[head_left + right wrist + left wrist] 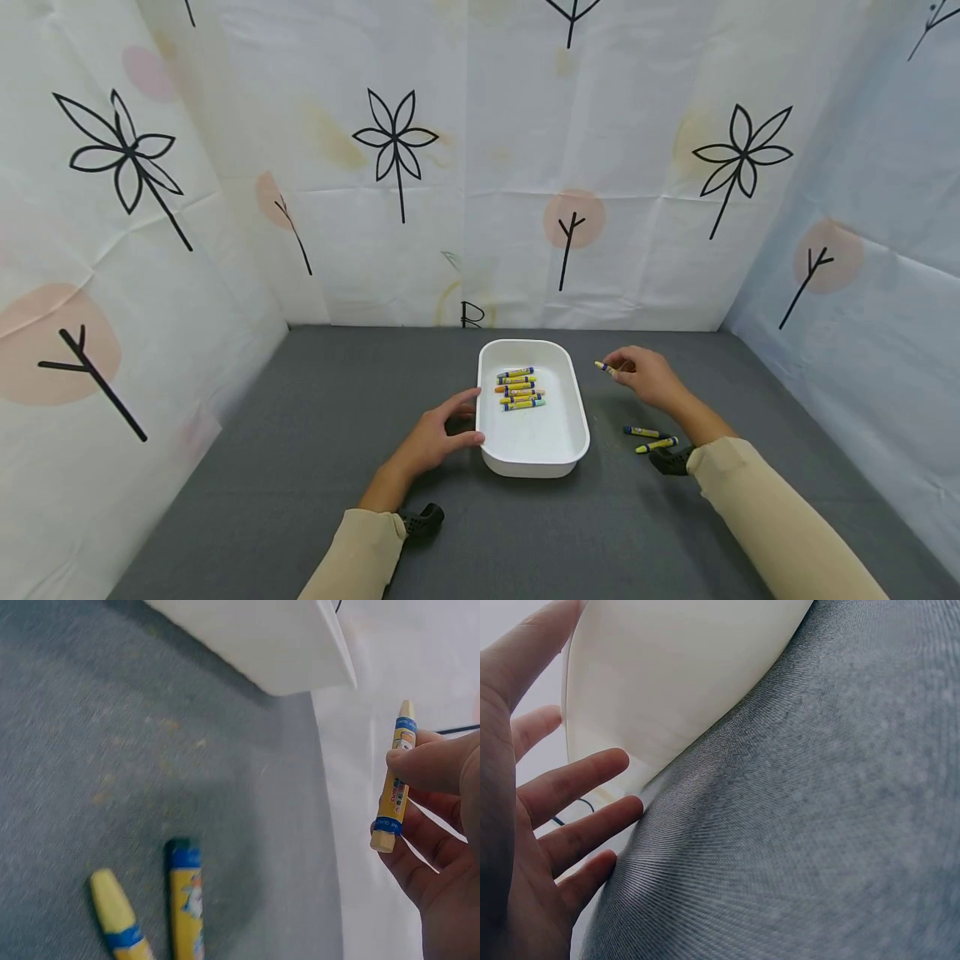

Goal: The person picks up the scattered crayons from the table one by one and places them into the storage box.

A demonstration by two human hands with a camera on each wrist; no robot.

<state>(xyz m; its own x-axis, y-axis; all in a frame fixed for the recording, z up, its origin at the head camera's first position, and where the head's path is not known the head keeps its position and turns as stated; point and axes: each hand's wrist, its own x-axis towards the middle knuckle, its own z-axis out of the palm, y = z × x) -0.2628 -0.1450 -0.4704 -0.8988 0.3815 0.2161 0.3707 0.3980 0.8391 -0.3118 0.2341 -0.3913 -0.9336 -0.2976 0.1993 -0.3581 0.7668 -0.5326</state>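
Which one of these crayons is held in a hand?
The pale-tipped crayon pinched by the right hand; the others lie in the white tray or on the table.

Lower ends of two crayons [187, 904] outside right wrist view

Plain beige long sleeves [780, 521], both arms; black wrist straps [424, 520] (small holes in them) beside the sleeves' ends.
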